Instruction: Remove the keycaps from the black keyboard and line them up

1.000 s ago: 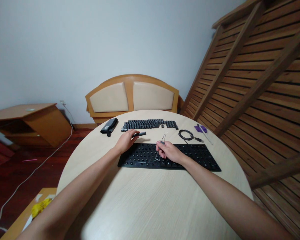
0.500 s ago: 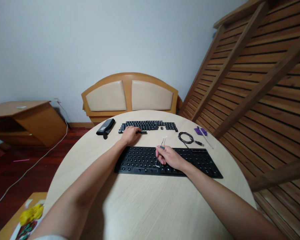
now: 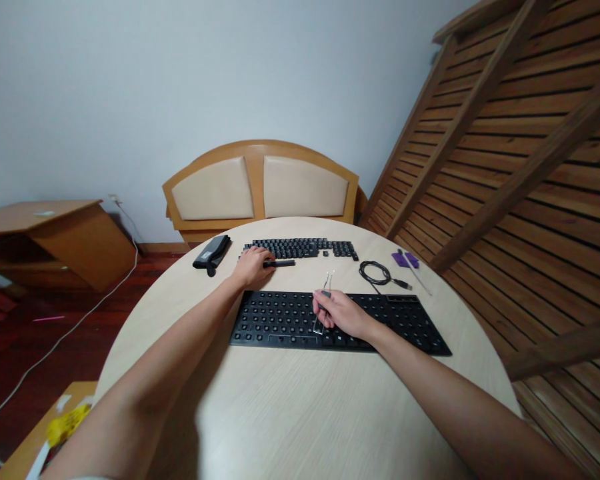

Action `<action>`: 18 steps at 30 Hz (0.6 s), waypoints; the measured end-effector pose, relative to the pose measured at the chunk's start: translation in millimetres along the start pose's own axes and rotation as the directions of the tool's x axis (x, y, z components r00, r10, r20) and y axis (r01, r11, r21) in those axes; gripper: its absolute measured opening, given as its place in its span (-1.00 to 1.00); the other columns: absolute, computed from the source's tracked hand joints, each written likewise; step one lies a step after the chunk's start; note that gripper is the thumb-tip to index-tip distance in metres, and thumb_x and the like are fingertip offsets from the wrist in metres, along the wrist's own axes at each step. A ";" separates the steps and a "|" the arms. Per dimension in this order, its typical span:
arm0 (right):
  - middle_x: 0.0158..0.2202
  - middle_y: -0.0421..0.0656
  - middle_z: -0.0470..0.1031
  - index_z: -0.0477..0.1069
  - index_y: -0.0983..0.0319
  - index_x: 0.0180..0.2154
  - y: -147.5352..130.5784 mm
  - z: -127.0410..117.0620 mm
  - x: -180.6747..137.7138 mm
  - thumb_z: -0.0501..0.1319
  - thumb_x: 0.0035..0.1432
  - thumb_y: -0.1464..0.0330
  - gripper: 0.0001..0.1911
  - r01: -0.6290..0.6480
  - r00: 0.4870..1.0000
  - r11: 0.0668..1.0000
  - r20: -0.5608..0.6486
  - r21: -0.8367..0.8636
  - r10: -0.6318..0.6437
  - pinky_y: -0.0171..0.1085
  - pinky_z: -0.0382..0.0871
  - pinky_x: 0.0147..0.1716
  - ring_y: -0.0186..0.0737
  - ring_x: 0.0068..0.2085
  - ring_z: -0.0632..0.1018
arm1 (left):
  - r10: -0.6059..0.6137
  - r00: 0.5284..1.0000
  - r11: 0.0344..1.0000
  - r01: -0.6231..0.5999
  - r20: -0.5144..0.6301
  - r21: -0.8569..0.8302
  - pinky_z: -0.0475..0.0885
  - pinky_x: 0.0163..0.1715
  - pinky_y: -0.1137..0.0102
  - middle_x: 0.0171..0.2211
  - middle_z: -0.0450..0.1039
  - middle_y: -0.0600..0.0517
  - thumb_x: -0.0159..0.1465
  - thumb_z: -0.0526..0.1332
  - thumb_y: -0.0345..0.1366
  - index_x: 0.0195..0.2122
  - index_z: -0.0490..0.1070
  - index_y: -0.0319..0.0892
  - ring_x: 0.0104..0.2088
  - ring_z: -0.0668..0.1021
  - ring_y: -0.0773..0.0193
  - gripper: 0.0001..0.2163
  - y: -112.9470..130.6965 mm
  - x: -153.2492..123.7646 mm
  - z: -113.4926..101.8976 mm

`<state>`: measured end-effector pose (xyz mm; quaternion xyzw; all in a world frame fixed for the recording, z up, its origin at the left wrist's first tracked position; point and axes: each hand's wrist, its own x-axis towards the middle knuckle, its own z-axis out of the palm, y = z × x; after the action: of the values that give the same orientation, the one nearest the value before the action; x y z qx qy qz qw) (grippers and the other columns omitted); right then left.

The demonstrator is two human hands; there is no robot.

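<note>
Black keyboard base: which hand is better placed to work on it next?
Right, I'd judge. The right hand holds a wire tool over the keyboard base. The left hand is past its far edge, at the long black key by the loose keycaps.

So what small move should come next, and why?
Perhaps ease the left hand off the end of the long black key: that key seems to rest on the table, near the rows of loose keys.
</note>
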<state>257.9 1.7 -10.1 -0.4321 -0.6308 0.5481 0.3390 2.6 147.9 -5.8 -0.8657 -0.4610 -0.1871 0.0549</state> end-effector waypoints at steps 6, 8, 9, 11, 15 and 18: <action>-0.69 -0.31 0.29 0.30 0.24 -0.44 -1.1 -0.4 -0.4 0.03 0.25 -0.07 -0.48 0.012 1.000 1.000 -0.009 -0.010 -0.012 -0.41 0.17 -0.65 -0.41 -0.66 0.32 | -0.015 0.998 1.000 0.014 -0.059 -0.005 0.36 0.08 0.14 -0.01 0.51 -0.08 0.19 0.27 -0.22 -0.20 0.58 -0.11 0.03 0.45 0.00 -0.80 -17.7 -11.5 2.8; -0.69 -0.30 0.30 0.30 0.24 -0.45 -1.0 -0.3 -0.5 0.03 0.25 -0.08 -0.48 0.014 1.000 1.000 -0.011 -0.012 -0.014 -0.41 0.17 -0.65 -0.41 -0.66 0.32 | -0.023 0.996 1.000 0.023 -0.082 -0.004 0.36 0.08 0.13 -0.01 0.50 -0.09 0.20 0.26 -0.22 -0.21 0.59 -0.12 0.04 0.44 -0.01 -0.81 -18.9 -12.4 6.6; -0.69 -0.30 0.30 0.30 0.23 -0.45 -0.9 -0.3 -0.4 0.03 0.25 -0.08 -0.48 0.014 1.000 1.000 -0.012 -0.012 -0.014 -0.41 0.17 -0.65 -0.41 -0.66 0.32 | -0.028 0.995 1.000 0.028 -0.092 -0.002 0.36 0.09 0.12 -0.01 0.50 -0.09 0.21 0.25 -0.23 -0.21 0.59 -0.11 0.04 0.44 -0.02 -0.82 -19.1 -12.3 8.4; -0.70 -0.30 0.30 0.30 0.23 -0.45 -0.5 -0.1 -0.2 0.03 0.25 -0.08 -0.47 0.011 1.000 1.000 -0.015 -0.011 -0.012 -0.41 0.17 -0.65 -0.41 -0.66 0.32 | -0.037 0.993 0.999 0.037 -0.110 0.004 0.35 0.10 0.10 0.00 0.49 -0.10 0.21 0.25 -0.24 -0.21 0.60 -0.11 0.05 0.43 -0.03 -0.82 -19.4 -11.3 11.5; -0.70 -0.30 0.30 0.31 0.24 -0.45 1.1 0.0 0.4 0.02 0.25 -0.09 -0.46 0.013 1.000 1.000 -0.011 -0.009 -0.013 -0.42 0.17 -0.65 -0.42 -0.67 0.31 | -0.041 0.990 0.999 0.044 -0.132 0.020 0.34 0.12 0.10 0.01 0.48 -0.10 0.22 0.24 -0.26 -0.21 0.60 -0.12 0.07 0.40 -0.04 -0.82 -21.5 -9.0 15.3; -0.70 -0.30 0.31 0.31 0.24 -0.44 1.7 -0.1 0.3 0.02 0.25 -0.09 -0.46 0.013 1.000 1.000 -0.011 -0.007 -0.013 -0.42 0.17 -0.65 -0.42 -0.66 0.32 | -0.039 0.989 0.999 0.044 -0.141 0.031 0.33 0.13 0.12 0.01 0.47 -0.10 0.23 0.24 -0.27 -0.20 0.59 -0.12 0.08 0.39 -0.03 -0.83 -23.7 -8.4 16.4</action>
<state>258.1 2.0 -11.8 -0.4321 -0.6338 0.5411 0.3445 -16.6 159.3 -25.9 -0.8396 -0.4771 -0.2406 0.0979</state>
